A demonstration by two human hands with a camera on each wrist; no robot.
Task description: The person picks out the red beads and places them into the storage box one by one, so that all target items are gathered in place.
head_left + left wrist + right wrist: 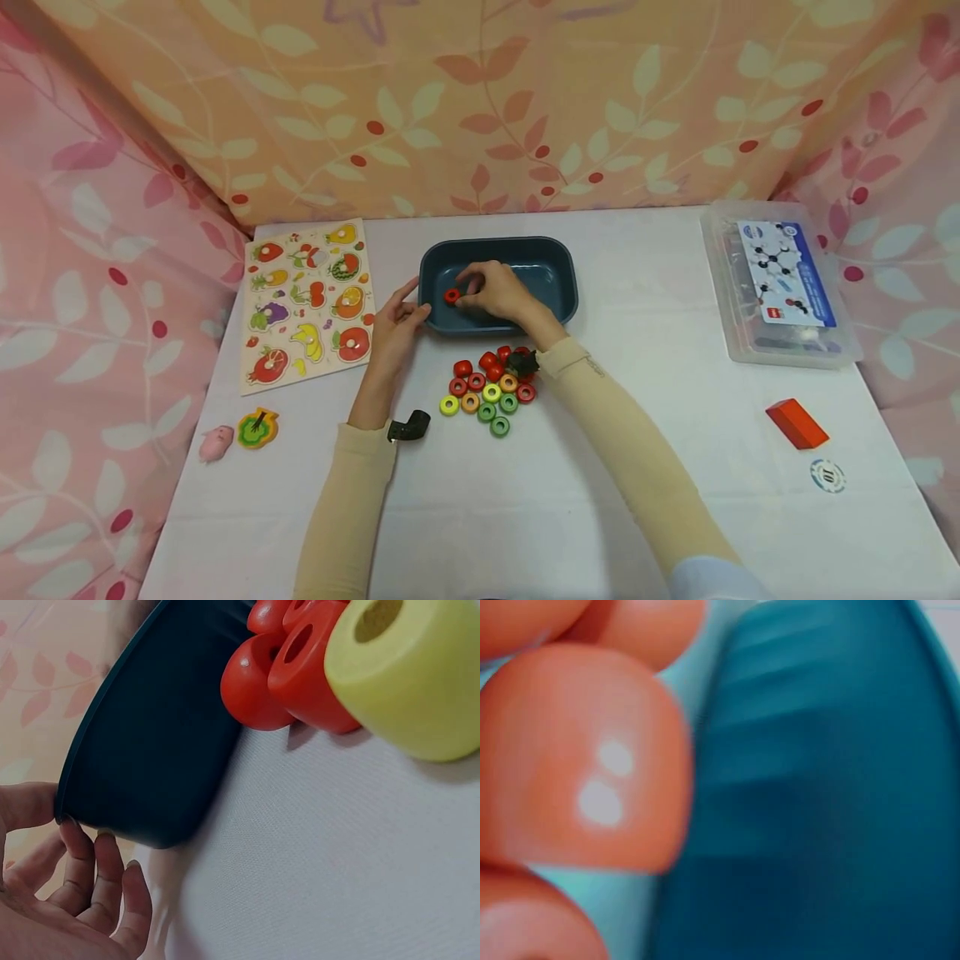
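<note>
The dark blue tray (540, 283) stands near the back of the table. My left hand (392, 333) grips its front left corner; in the left wrist view, the thumb and curled fingers (107, 881) meet at the tray's rim. My right hand (495, 292) reaches inside the tray and pinches a small red bead (452, 296) at the tips of thumb and forefinger, over the left part of the floor. In front of the tray lie several beads with holes: red (462, 368), yellow (449, 406), orange (470, 402) and green (500, 427). The right wrist view hides the right hand.
A fruit puzzle board (307, 308) lies left of the tray, with a pink pig figure (217, 443) and a tree-shaped piece (257, 428) nearer. Right are a clear plastic case (780, 283), a red block (797, 423) and a round chip (828, 476). Floral curtains (480, 108) border the table.
</note>
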